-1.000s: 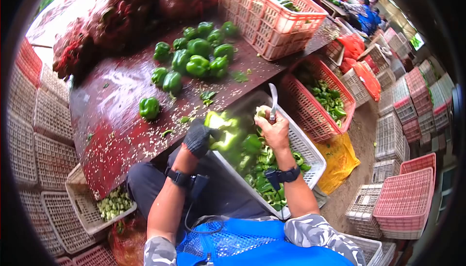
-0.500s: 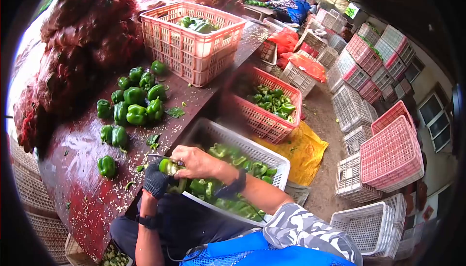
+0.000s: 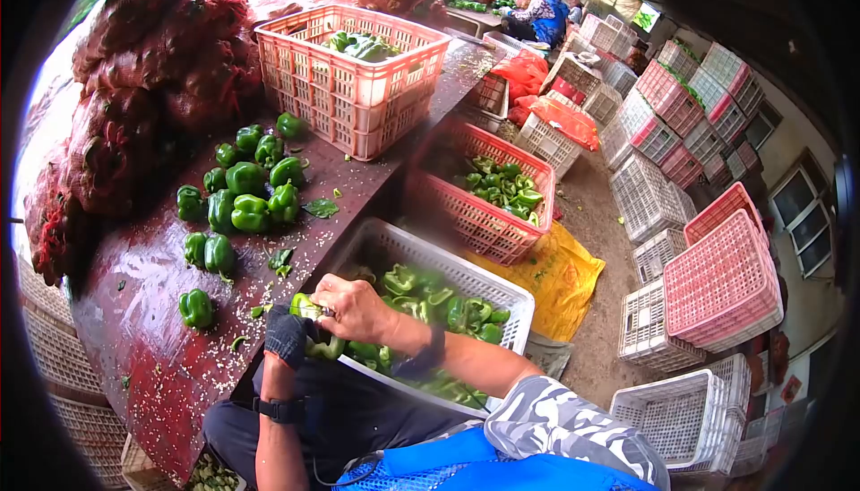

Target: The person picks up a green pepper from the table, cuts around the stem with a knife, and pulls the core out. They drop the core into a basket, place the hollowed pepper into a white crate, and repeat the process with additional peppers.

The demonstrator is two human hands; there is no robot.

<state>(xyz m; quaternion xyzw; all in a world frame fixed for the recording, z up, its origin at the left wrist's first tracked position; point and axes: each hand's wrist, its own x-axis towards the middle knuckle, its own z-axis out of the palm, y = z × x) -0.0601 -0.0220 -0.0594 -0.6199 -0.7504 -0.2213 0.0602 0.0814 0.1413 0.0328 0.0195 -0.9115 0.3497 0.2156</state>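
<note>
My left hand (image 3: pixel 287 337), in a dark glove, is closed around a cut green bell pepper (image 3: pixel 305 305), its pale inside showing. Against the pepper, my bare right hand (image 3: pixel 358 312) grips a small knife (image 3: pixel 328 313), mostly hidden by the fingers and the pepper. Both hands are over the near corner of a white crate (image 3: pixel 515 298) holding cut green peppers. Left of them, whole bell peppers (image 3: pixel 246 179) sit grouped on the dark red table (image 3: pixel 157 339), with a single pepper (image 3: pixel 195 308) nearer my left hand.
A pink crate (image 3: pixel 349 97) with peppers stands on the table beside piled red mesh sacks (image 3: pixel 134 106). Another red crate (image 3: pixel 484 227) of cut peppers sits beyond the white one. Stacked crates (image 3: pixel 717 285) line the right side. A person in blue (image 3: pixel 545 21) sits at the back.
The knife blade showed above the pepper earlier; now it is mostly hidden at the pepper. My right hand has turned slightly, and my left still holds the pepper.
</note>
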